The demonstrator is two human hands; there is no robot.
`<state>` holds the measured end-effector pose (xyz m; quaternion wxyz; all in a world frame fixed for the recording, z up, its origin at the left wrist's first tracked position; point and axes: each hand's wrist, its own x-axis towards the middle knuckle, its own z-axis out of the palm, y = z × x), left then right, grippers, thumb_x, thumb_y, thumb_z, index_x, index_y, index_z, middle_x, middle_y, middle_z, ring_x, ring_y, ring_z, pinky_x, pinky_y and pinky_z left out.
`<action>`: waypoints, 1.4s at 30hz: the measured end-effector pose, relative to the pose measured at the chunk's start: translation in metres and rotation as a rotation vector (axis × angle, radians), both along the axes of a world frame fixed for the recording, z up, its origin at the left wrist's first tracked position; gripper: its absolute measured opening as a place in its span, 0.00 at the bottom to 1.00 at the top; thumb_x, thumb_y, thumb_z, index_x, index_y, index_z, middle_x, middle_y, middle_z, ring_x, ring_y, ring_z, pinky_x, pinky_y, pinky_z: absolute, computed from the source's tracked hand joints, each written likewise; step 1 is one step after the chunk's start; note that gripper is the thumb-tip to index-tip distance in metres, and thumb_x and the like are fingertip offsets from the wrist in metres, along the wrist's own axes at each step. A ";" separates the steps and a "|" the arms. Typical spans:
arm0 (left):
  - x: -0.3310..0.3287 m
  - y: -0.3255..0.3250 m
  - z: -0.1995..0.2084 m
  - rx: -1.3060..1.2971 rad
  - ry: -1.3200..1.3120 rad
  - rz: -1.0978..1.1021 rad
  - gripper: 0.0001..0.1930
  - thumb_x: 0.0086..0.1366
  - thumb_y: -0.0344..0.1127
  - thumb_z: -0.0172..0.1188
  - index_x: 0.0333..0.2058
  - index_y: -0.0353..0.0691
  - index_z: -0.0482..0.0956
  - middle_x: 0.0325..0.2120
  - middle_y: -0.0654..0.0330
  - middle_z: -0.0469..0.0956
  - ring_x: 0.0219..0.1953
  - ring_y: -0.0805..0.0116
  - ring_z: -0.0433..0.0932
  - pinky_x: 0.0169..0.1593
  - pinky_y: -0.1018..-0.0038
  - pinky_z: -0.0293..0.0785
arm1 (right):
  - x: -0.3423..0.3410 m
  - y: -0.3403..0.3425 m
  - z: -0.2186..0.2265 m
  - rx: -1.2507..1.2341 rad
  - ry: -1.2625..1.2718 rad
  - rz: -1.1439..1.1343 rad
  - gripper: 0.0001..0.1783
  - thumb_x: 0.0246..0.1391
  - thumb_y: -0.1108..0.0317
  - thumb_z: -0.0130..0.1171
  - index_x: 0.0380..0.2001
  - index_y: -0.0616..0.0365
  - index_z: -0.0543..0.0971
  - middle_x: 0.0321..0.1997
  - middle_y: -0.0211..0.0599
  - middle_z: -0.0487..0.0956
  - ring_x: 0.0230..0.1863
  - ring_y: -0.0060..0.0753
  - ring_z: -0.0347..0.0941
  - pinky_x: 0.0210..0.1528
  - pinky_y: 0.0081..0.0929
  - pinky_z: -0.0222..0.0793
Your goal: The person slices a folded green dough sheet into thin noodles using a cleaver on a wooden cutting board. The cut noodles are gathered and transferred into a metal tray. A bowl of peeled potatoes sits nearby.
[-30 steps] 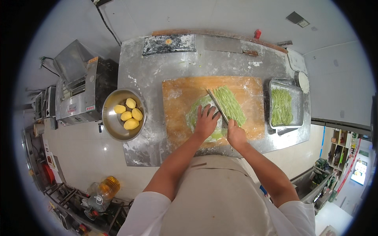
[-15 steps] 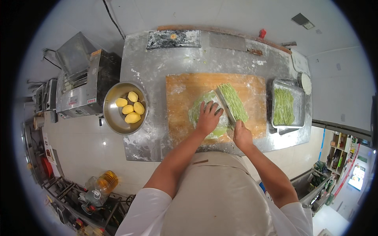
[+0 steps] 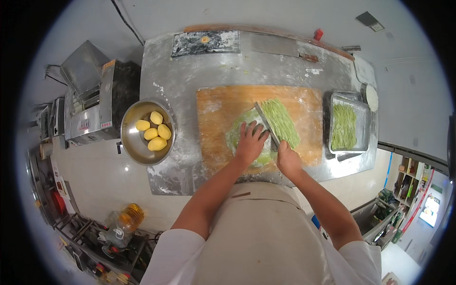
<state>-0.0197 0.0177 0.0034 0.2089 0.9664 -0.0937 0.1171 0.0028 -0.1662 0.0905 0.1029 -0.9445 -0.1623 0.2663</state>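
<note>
We note a floured steel table [image 3: 190, 80] bearing a wooden board [image 3: 218, 114], by a pale wall. Green folded dough [image 3: 237, 130] lies flat under our left hand [image 3: 250, 142], palm open; our right hand [image 3: 286, 159] grips the knife [image 3: 266, 124] beside cut noodles [image 3: 281, 121].

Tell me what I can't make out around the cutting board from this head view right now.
- Folded green dough: mostly under the left hand; layers uncountable.
- Knife: handle hidden in the right hand; edge contact too small to judge.
- Cut noodles on the cutting board: strand width too small.
- Tray of noodles: depth unreadable.
- Table near edge: hidden by the person's torso.
</note>
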 end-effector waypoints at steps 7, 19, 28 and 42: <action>0.001 -0.001 -0.001 -0.050 -0.006 0.017 0.17 0.62 0.34 0.61 0.50 0.50 0.84 0.56 0.56 0.75 0.67 0.48 0.66 0.73 0.33 0.51 | 0.000 0.000 -0.003 0.021 -0.090 0.027 0.16 0.55 0.77 0.55 0.45 0.62 0.64 0.45 0.62 0.77 0.37 0.69 0.80 0.38 0.58 0.78; -0.004 0.001 -0.002 -0.067 -0.040 0.009 0.20 0.58 0.33 0.65 0.51 0.51 0.83 0.56 0.57 0.73 0.67 0.50 0.65 0.71 0.34 0.53 | -0.020 -0.027 -0.008 0.035 -0.102 -0.012 0.15 0.56 0.76 0.56 0.44 0.62 0.64 0.42 0.61 0.78 0.33 0.68 0.80 0.35 0.57 0.78; -0.001 0.004 0.002 -0.079 -0.011 0.006 0.19 0.58 0.33 0.65 0.50 0.50 0.83 0.56 0.57 0.74 0.67 0.50 0.65 0.72 0.35 0.53 | -0.020 -0.018 0.013 0.067 -0.099 0.015 0.15 0.57 0.76 0.55 0.45 0.62 0.64 0.41 0.61 0.78 0.32 0.68 0.80 0.34 0.57 0.78; -0.001 0.007 0.000 -0.092 0.043 -0.014 0.20 0.59 0.34 0.64 0.52 0.49 0.82 0.58 0.56 0.74 0.68 0.49 0.64 0.74 0.34 0.49 | -0.021 -0.018 0.012 0.096 -0.050 -0.007 0.12 0.60 0.75 0.52 0.44 0.61 0.64 0.40 0.62 0.77 0.32 0.70 0.78 0.33 0.61 0.75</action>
